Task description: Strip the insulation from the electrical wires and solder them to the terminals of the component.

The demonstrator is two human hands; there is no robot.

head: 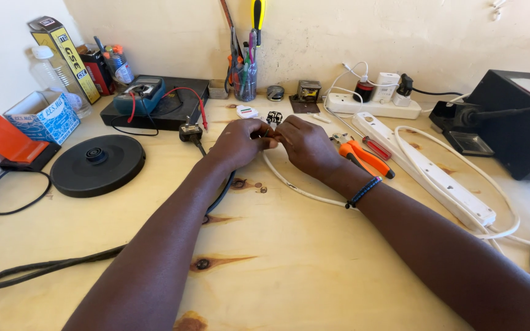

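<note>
The pale wooden table (277, 263) lies nearest, with a black cable (44, 266) trailing left. Orange pliers (363, 156) and a white power strip (437, 178) lie right of the hands. Left hand (240, 142) and right hand (305, 146) meet, pinching the white cable (289, 184) end between them.

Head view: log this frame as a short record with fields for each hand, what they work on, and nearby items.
left hand: fingertips pinched together with the right hand's
right hand: wears a dark bead bracelet
worked item: end of a white cable, detail hidden by fingers
nearby: orange-handled pliers, white power strip, black round base, multimeter
surface: wooden table
</note>
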